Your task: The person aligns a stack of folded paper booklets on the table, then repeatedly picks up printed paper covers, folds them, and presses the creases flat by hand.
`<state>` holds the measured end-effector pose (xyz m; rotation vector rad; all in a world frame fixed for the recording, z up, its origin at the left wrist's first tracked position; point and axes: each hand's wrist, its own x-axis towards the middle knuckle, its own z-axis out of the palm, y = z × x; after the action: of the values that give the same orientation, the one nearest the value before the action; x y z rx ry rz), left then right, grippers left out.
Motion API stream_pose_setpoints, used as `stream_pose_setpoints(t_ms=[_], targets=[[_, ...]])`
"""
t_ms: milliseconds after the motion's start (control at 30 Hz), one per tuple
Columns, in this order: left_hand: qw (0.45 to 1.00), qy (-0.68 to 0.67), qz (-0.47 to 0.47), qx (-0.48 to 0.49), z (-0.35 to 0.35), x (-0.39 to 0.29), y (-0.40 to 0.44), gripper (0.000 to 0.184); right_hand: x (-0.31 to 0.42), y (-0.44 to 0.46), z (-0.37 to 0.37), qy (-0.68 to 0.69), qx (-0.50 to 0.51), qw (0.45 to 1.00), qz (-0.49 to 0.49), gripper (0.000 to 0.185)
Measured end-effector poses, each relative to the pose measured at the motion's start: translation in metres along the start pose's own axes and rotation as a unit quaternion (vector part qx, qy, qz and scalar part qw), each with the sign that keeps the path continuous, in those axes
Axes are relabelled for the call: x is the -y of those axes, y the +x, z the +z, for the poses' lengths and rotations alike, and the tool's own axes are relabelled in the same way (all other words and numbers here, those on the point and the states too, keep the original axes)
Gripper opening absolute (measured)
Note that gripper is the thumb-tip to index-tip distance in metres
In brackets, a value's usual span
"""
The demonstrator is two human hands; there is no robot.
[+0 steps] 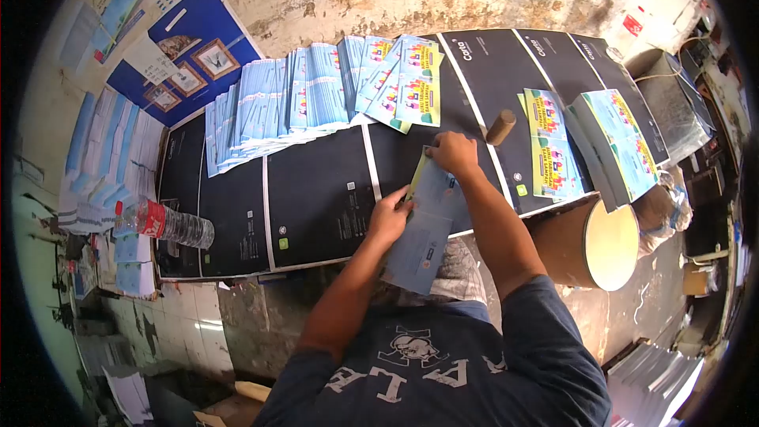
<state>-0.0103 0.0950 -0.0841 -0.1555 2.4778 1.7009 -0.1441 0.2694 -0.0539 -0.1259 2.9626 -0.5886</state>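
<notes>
A light blue printed cover sheet [425,217] hangs over the front edge of the table, close to my body. My left hand [391,217] grips its left edge, with a thin yellow-green strip showing by the fingers. My right hand [455,154] is closed on its top end, fingers pressed together. To the right of that hand a short wooden cylinder [500,126] stands on the table. Further right lie a small pile of colourful printed covers [551,146] and a thicker stack of them [621,142]. Behind my hands, a long overlapping row of blue booklets [308,91] spreads leftward.
The black table [316,190] has white stripes. A water bottle [166,223] lies or leans at its left end, near piled paper [107,154]. A round drum [589,245] stands at the front right. A blue board [194,59] leans at the back left, against the wall.
</notes>
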Motion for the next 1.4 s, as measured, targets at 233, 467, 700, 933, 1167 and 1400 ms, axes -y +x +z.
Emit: stream_pose_setpoints(t_ms=[233, 467, 700, 933, 1167, 1400], targets=[[0.998, -0.030, -0.061, 0.010, 0.005, -0.002, 0.009, 0.044, -0.002, 0.004, 0.017, -0.020, -0.153, 0.988, 0.002, 0.028], [0.993, -0.077, -0.084, 0.018, 0.008, 0.008, 0.013, 0.044, -0.019, 0.009, 0.025, 0.080, -0.002, 0.996, -0.048, 0.046], [0.988, -0.127, -0.085, 0.012, 0.012, 0.023, 0.017, 0.043, 0.001, -0.034, 0.007, -0.017, 0.007, 0.994, -0.109, 0.068], [0.990, -0.046, -0.132, 0.030, 0.008, 0.008, 0.013, 0.042, -0.005, -0.054, 0.029, -0.043, -0.046, 0.990, -0.129, 0.072], [0.991, -0.095, -0.089, 0.018, 0.015, 0.021, 0.022, 0.040, -0.010, -0.050, 0.034, -0.081, -0.047, 0.985, -0.145, 0.087], [0.998, 0.030, -0.051, -0.007, 0.009, -0.004, 0.045, 0.040, -0.004, -0.012, 0.013, -0.117, 0.018, 0.988, -0.096, 0.108]])
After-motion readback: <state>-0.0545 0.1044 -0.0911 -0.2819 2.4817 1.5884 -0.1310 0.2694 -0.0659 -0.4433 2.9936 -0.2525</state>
